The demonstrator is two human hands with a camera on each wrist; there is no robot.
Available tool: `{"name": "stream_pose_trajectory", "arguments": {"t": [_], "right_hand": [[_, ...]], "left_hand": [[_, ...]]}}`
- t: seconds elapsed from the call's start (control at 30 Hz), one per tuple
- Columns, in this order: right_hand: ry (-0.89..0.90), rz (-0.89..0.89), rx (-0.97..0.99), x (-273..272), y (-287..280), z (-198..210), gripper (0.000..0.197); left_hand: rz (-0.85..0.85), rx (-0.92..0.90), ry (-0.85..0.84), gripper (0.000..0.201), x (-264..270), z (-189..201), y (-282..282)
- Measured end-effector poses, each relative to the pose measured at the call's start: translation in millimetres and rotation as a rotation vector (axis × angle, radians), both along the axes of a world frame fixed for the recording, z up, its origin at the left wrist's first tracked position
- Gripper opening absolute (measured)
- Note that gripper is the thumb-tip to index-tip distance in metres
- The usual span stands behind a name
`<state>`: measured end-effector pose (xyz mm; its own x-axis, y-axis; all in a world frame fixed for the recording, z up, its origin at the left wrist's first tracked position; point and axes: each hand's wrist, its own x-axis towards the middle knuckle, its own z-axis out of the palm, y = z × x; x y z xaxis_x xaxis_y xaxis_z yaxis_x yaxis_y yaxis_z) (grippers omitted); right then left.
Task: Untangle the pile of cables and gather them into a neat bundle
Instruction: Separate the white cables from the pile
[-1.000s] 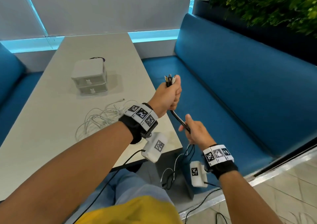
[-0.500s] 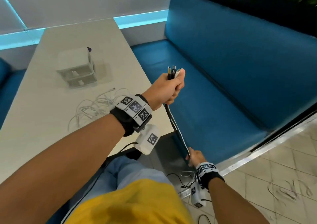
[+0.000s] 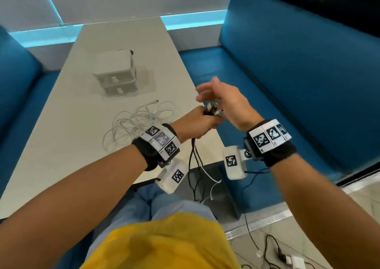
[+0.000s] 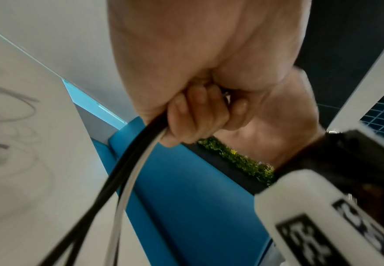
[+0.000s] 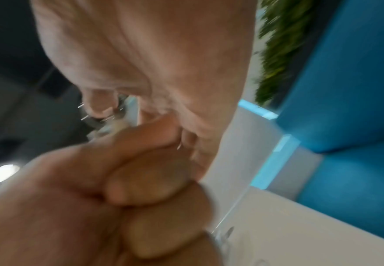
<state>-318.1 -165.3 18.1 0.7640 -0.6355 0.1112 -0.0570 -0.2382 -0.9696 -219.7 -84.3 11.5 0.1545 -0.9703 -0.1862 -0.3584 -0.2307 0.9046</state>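
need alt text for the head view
A left hand grips a bunch of cables by their plugs beside a table; the open right hand hovers just above. White cables lie tangled near small drawers.

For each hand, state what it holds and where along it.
Left hand grips the bunch of cables just below the plug ends. Right hand looks open, holding nothing.

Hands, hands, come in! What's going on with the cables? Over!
Left hand grips cable bunch, plugs up. Right hand open at the plugs. White cable pile waits on table. Nothing in the way.
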Motion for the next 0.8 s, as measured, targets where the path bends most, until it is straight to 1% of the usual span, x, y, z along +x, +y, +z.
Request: {"name": "stream_pose_trajectory", "arguments": {"t": [0.07, 0.13, 0.17, 0.23, 0.27, 0.33, 0.37, 0.4, 0.43, 0.47, 0.5, 0.57, 0.6, 0.63, 0.67, 0.73, 0.8], "right_hand": [[0.188, 0.159, -0.167, 33.9, 12.4, 26.0, 0.043], [0.31, 0.249, -0.297, 62.1, 19.2, 40.2, 0.049], [0.343, 0.281, -0.335, 74.5, 22.0, 44.2, 0.051], [0.368, 0.319, -0.393, 97.2, 28.6, 52.2, 0.054], [0.367, 0.324, -0.412, 107.5, 32.0, 54.7, 0.055], [0.367, 0.321, -0.437, 126.4, 39.3, 59.2, 0.056], [0.379, 0.33, -0.442, 134.4, 42.3, 60.4, 0.057], [0.391, 0.349, -0.43, 140.8, 45.0, 61.1, 0.058], [0.393, 0.368, -0.396, 145.6, 47.0, 61.0, 0.059], [0.375, 0.375, -0.339, 149.8, 47.6, 59.8, 0.061], [0.337, 0.362, -0.265, 152.9, 46.0, 57.6, 0.061], [0.265, 0.296, -0.115, 158.9, 38.2, 49.9, 0.057], [0.281, 0.263, -0.091, 161.3, 31.1, 42.4, 0.052], [0.354, 0.243, -0.121, 162.5, 23.1, 32.9, 0.046], [0.475, 0.246, -0.178, 162.1, 15.4, 21.2, 0.04], [0.733, 0.305, -0.298, 159.4, 3.8, -5.1, 0.031], [0.877, 0.33, -0.408, 156.7, -2.5, -27.7, 0.021]], "left_hand": [[0.05, -0.041, -0.049, 0.021, 12.2, 11.2, 8.6], [0.091, -0.068, -0.1, 0.023, 29.7, 24.5, 17.1], [0.097, -0.056, -0.113, 0.025, 40.8, 28.4, 20.1], [0.122, -0.023, -0.191, 0.029, 63.8, 33.8, 26.5], [0.166, -0.031, -0.185, 0.03, 75.8, 33.9, 31.0], [0.25, -0.085, -0.087, 0.03, 97.6, 31.5, 41.2], [0.278, -0.111, -0.065, 0.029, 105.9, 29.9, 45.2], [0.314, -0.132, -0.044, 0.024, 110.5, 28.6, 47.3], [0.331, -0.147, -0.006, 0.015, 115.1, 26.5, 49.5], [0.332, -0.168, 0.037, 0.009, 117.7, 26.8, 50.4], [0.319, -0.17, 0.056, 0.013, 120.9, 26.0, 52.4], [0.289, -0.138, 0.056, 0.01, 132.7, 22.8, 59.3], [0.306, -0.114, 0.054, 0.025, 142.0, 19.5, 64.2], [0.356, -0.091, 0.058, 0.037, 152.2, 15.4, 68.8], [0.415, -0.09, 0.064, 0.044, 161.2, 11.3, 71.9], [0.483, -0.106, 0.077, 0.048, 175.2, 3.3, 76.7], [0.495, -0.107, 0.087, 0.05, 182.8, -1.7, 78.7]]}}
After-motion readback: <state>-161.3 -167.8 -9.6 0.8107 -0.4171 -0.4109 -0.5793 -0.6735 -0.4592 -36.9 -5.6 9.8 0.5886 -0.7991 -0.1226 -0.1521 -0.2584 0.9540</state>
